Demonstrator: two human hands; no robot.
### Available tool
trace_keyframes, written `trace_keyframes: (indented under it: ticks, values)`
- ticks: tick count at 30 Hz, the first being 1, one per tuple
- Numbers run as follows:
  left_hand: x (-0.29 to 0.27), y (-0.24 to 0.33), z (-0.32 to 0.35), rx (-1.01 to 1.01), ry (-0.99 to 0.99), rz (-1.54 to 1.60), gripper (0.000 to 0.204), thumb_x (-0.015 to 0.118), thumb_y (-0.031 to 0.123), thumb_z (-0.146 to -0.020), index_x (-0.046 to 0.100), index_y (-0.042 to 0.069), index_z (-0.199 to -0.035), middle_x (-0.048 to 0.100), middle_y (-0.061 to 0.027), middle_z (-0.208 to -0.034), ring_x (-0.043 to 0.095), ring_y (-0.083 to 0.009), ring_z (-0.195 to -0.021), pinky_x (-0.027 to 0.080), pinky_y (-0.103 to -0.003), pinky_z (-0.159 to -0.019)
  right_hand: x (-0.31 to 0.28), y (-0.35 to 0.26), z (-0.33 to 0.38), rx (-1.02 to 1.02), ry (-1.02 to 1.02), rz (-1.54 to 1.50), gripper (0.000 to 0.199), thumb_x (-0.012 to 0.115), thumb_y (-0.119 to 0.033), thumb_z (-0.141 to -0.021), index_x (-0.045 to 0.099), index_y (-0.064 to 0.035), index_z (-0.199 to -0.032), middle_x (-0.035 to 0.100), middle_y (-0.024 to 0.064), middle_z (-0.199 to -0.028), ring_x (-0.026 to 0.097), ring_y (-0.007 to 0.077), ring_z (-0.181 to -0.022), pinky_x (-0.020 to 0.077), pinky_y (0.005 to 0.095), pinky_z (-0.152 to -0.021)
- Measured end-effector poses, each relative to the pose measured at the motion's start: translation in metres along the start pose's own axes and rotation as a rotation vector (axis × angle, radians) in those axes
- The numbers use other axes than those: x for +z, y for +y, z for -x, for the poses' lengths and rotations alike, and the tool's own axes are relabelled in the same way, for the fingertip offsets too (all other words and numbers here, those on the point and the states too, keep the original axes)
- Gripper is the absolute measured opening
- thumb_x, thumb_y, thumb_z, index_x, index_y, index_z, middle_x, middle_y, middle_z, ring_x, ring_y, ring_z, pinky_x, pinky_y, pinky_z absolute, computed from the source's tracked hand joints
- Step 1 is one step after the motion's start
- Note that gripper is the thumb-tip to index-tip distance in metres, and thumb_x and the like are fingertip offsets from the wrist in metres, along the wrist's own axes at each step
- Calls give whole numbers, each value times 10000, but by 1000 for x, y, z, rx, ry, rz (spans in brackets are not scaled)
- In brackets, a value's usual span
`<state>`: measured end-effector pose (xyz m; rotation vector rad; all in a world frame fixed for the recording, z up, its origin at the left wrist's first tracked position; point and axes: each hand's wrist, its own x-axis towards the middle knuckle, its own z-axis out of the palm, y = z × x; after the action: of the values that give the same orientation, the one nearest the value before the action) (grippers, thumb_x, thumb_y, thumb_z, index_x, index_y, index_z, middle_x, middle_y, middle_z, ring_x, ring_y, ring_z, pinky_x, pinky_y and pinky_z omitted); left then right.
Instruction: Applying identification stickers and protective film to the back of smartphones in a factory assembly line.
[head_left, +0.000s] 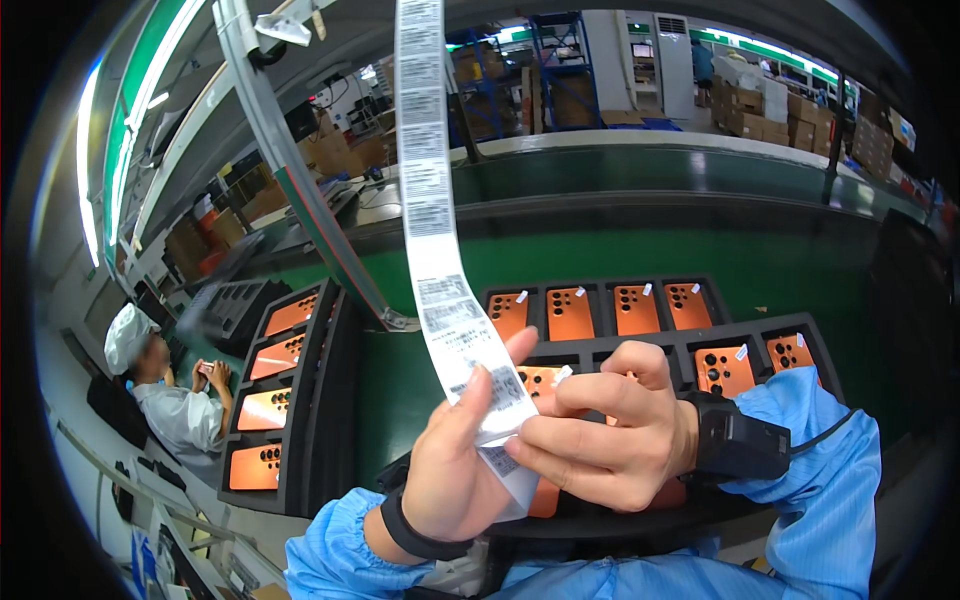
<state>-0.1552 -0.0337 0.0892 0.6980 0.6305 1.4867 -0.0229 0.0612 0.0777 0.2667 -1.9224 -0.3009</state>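
Observation:
A long white strip of printed labels [427,160] hangs down from the top of the view and bends toward me. My left hand [450,475] is closed on its lower part, the thumb lying on the printed face. Below that thumb the strip folds over and its tail passes behind the fingers. My right hand [620,440] pinches at the strip's right edge, fingers curled; whether a label has lifted there I cannot tell. Beneath both hands lies a black tray [815,335] of orange phones [725,370], each with several round camera lenses; my hands hide part of it.
Behind is another row of orange phones [575,314]. At the left stands a black tray [330,440] with more orange phones, beside a metal post [300,200]. A person in a white cap [130,335] works farther left. Green bench surface [640,240] stretches behind the trays.

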Motion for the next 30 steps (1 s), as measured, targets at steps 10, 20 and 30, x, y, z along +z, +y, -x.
trace_keyframes:
  ticks: [10, 20, 30]
  values:
    - [1, 27, -86, -49, -115, -692, 320, 571, 92, -793, 543, -34, -1086, 552, -35, -729, 521, -120, -612, 466, -268, -605, -92, 42, 22, 382, -135, -220, 273, 723, -19, -696, 649, -62, -955, 615, 71, -873, 491, 228, -773, 422, 335, -686]
    - [-9, -88, -150, 387, -528, -1960, 167, 537, 16, -758, 595, 15, -914, 578, -192, -786, 586, -349, -688, 487, -405, -619, -124, 52, 61, 448, -137, 54, 240, 733, -11, -656, 640, -26, -877, 623, 77, -775, 543, 241, -726, 433, 327, -663]
    - [-3, -87, -151, 567, -638, -2016, 106, 548, 5, -697, 617, -17, -773, 570, -162, -818, 607, -306, -722, 489, -393, -654, -120, 58, 74, 505, -59, -12, 198, 732, -32, -649, 637, -36, -823, 622, 70, -760, 572, 244, -726, 428, 327, -654]
